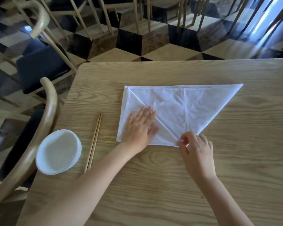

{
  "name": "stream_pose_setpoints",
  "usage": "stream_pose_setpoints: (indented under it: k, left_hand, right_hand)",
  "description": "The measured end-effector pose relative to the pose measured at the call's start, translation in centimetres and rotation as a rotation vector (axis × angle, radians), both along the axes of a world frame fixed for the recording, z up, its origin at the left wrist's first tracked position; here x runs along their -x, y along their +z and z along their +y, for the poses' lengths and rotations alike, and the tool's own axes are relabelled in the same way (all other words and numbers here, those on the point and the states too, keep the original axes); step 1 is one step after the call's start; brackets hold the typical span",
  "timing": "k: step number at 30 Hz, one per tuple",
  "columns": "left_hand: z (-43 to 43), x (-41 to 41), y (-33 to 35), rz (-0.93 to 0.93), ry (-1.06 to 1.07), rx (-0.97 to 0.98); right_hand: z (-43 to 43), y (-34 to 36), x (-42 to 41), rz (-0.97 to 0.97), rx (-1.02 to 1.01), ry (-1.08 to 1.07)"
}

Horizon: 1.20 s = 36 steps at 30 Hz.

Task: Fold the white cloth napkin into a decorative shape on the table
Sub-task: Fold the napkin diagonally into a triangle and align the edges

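Lying mid-table, right of the chopsticks (pixel 93 141): white napkin (pixel 186 108), part-folded. Pressing flat, fingers spread, gripping nothing: left hand (pixel 140 126), on the napkin's left flap. Pinching the napkin's near tip: right hand (pixel 195 149). Risking, probably: flap springing open if pressure lifting; layers slipping, skewing crease.

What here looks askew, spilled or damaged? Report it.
Nothing stands out. The white napkin lies flat, creased mid-fold, under the left hand and right hand. The chopsticks lie paired beside the white bowl, unspilled.
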<state>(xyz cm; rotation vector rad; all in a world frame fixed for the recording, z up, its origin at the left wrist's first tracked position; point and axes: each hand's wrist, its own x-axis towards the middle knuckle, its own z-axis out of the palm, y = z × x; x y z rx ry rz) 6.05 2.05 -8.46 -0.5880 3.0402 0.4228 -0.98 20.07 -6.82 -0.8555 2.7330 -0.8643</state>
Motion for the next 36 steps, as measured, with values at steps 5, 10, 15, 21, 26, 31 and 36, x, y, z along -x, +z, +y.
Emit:
stream_pose_setpoints:
  k: [5,10,15,21,26,31,36]
  left_hand:
    - [-0.7,-0.6,-1.5,-0.096,0.119,0.096]
    - [-0.1,-1.2,-1.4,-0.077,0.198,0.079]
    - [-1.0,-0.5,0.0,0.212,0.406,-0.023]
    - [-7.6,3.6,2.6,0.317,0.717,-0.276]
    - [-9.6,4.9,2.8,0.176,0.697,-0.323]
    - [-9.9,4.7,2.2,0.196,0.705,-0.336]
    - [-10.1,4.3,1.7,0.269,0.768,-0.375]
  right_hand:
    - [0.5,-0.2,-0.5,0.128,-0.068,0.025]
    - [0.5,-0.7,-0.4,0.165,-0.045,0.038]
    - [0.7,-1.3,-0.2,0.144,0.032,0.038]
    - [0.3,-1.4,-0.1,0.086,0.070,-0.001]
    - [0.2,-1.2,-0.1,0.045,0.078,-0.054]
    - [0.3,-1.2,-0.2,0.012,0.061,-0.086]
    - [0.6,-0.9,-0.3,0.003,0.047,-0.100]
